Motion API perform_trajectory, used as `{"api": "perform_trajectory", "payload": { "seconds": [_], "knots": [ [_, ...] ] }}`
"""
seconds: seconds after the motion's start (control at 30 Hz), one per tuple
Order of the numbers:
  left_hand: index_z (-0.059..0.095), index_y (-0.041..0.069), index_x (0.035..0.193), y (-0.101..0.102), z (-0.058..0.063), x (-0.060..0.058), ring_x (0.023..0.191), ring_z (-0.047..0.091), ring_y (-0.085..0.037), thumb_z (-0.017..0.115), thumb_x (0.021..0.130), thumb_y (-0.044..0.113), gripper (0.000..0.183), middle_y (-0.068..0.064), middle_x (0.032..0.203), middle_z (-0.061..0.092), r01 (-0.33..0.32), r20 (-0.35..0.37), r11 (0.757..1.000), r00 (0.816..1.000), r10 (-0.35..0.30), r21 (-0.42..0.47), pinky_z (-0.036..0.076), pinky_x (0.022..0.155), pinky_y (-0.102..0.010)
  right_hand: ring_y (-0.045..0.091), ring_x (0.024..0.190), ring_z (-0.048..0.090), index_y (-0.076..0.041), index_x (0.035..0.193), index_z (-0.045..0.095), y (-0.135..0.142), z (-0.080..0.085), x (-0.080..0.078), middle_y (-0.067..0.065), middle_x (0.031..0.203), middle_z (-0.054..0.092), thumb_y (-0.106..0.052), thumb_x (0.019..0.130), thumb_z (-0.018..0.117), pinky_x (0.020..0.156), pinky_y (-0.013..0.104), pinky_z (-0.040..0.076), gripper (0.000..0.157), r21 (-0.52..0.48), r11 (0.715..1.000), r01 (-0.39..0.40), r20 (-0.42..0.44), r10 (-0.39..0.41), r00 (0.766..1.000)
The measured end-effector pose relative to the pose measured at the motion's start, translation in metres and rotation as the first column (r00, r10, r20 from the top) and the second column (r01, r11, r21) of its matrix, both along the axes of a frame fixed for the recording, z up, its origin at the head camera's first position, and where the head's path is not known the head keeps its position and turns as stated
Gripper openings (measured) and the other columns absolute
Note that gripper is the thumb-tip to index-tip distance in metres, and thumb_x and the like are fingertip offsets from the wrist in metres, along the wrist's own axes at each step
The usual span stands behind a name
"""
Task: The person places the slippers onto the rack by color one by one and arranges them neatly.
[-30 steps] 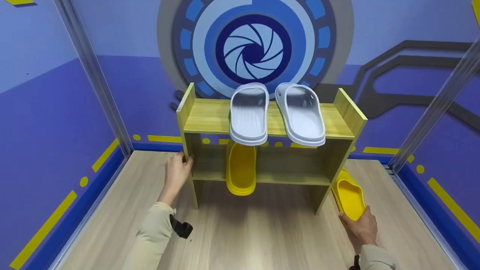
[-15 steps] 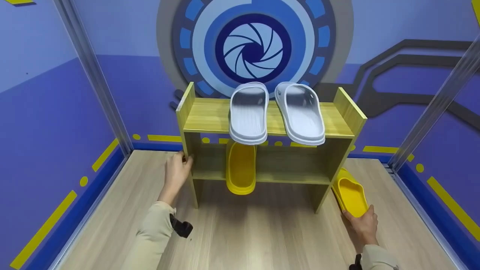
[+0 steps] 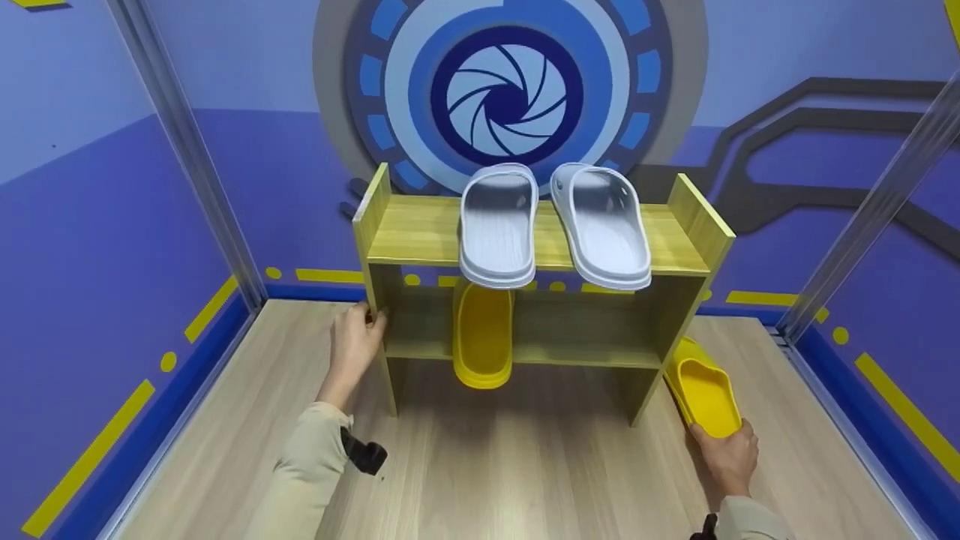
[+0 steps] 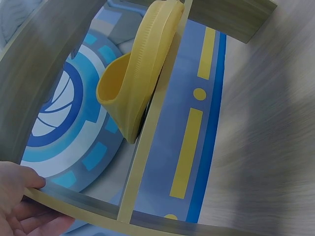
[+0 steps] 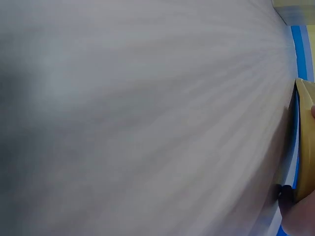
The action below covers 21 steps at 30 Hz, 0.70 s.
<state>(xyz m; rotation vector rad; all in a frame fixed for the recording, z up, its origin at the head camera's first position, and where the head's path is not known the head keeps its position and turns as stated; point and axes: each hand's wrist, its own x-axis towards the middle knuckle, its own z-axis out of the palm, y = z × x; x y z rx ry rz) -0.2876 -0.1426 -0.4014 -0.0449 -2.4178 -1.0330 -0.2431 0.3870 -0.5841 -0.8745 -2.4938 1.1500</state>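
Observation:
My left hand (image 3: 356, 341) grips the left side panel of the small wooden shoe rack (image 3: 420, 232), with the thumb on one face and fingers on the other in the left wrist view. My right hand (image 3: 729, 456) pinches the heel end of a yellow clog (image 3: 709, 397) at the rack's right, its toe pointing to the back wall. In the right wrist view only this clog's edge and some fingertips show. Another yellow clog (image 3: 484, 337) sits on the middle shelf, heel overhanging the front. Two light grey clogs, a left one (image 3: 499, 232) and a right one (image 3: 606, 232), stand on the top shelf.
The rack stands on a wood-grain tabletop (image 3: 495, 472). A patterned blue back wall (image 3: 255, 172) rises behind it, with side walls at left and right. Metal corner posts, one at left (image 3: 191, 150) and one at right (image 3: 862, 217), bound the space.
The right hand and the yellow clog it holds have shifted slightly to the right, the clog's heel swinging that way. The left hand and the rack stay put.

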Motion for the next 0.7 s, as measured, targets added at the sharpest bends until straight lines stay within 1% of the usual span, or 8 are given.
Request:
{"api": "perform_trajectory", "payload": {
  "seconds": [0.13, 0.23, 0.37, 0.43, 0.6, 0.7],
  "knots": [
    [0.061, -0.006, 0.085, 0.0008, -0.0002, 0.0, 0.066, 0.058, -0.026, 0.056, 0.085, 0.012, 0.019, -0.018, 0.079, 0.062, 0.005, 0.001, 1.0, 1.0, -0.005, -0.002, 0.047, 0.057, -0.039, 0.047, 0.114, 0.026, 0.011, 0.134, 0.01, -0.0024, -0.0008, 0.0007, 0.035, 0.126, 0.024, -0.033, 0.074, 0.062, 0.096, 0.051, 0.02, 0.091, 0.009, 0.999, 0.037, -0.005, -0.037, 0.999],
    [0.061, -0.006, 0.086, 0.0013, 0.0002, 0.0003, 0.069, 0.059, -0.027, 0.056, 0.085, 0.012, 0.019, -0.019, 0.081, 0.062, 0.003, 0.007, 1.0, 1.0, -0.003, 0.002, 0.047, 0.058, -0.039, 0.047, 0.113, 0.028, 0.01, 0.134, 0.013, -0.0035, -0.0003, 0.0009, 0.035, 0.125, 0.027, -0.035, 0.074, 0.062, 0.095, 0.052, 0.021, 0.09, 0.019, 0.998, 0.052, -0.03, -0.051, 0.998],
    [0.061, -0.007, 0.088, 0.0013, 0.0014, 0.0005, 0.07, 0.059, -0.027, 0.056, 0.085, 0.012, 0.02, -0.019, 0.083, 0.062, 0.003, 0.022, 1.0, 1.0, -0.003, 0.01, 0.047, 0.059, -0.04, 0.046, 0.114, 0.028, 0.008, 0.135, 0.013, -0.0039, 0.0007, 0.001, 0.034, 0.127, 0.027, -0.038, 0.075, 0.061, 0.095, 0.052, 0.021, 0.09, -0.001, 0.997, 0.076, -0.03, -0.076, 0.997],
    [0.061, -0.006, 0.085, 0.0011, 0.0019, -0.0001, 0.068, 0.059, -0.027, 0.056, 0.085, 0.013, 0.02, -0.019, 0.08, 0.062, -0.007, 0.013, 1.0, 1.0, 0.007, -0.008, 0.047, 0.059, -0.04, 0.046, 0.115, 0.028, 0.007, 0.136, 0.013, -0.0029, 0.001, 0.0014, 0.033, 0.128, 0.027, -0.036, 0.075, 0.062, 0.096, 0.051, 0.02, 0.089, -0.008, 0.997, 0.082, -0.032, -0.082, 0.996],
    [0.061, -0.005, 0.08, 0.0001, 0.0024, -0.0014, 0.064, 0.058, -0.027, 0.057, 0.084, 0.014, 0.02, -0.017, 0.075, 0.062, -0.028, -0.006, 0.999, 1.0, 0.028, -0.045, 0.045, 0.056, -0.041, 0.045, 0.115, 0.028, 0.008, 0.135, 0.013, 0.0012, 0.0035, 0.0039, 0.032, 0.128, 0.027, -0.035, 0.077, 0.061, 0.096, 0.051, 0.019, 0.087, -0.004, 0.998, 0.057, -0.051, -0.057, 0.997],
    [0.061, -0.006, 0.083, -0.0003, 0.0024, -0.0007, 0.066, 0.059, -0.028, 0.057, 0.084, 0.013, 0.02, -0.018, 0.078, 0.062, -0.022, -0.002, 0.999, 1.0, 0.022, -0.034, 0.046, 0.058, -0.041, 0.044, 0.114, 0.028, 0.008, 0.135, 0.014, 0.0032, 0.0048, 0.0051, 0.032, 0.127, 0.028, -0.037, 0.078, 0.06, 0.096, 0.051, 0.019, 0.086, 0.002, 0.999, 0.039, -0.045, -0.039, 0.998]
  ]
}}
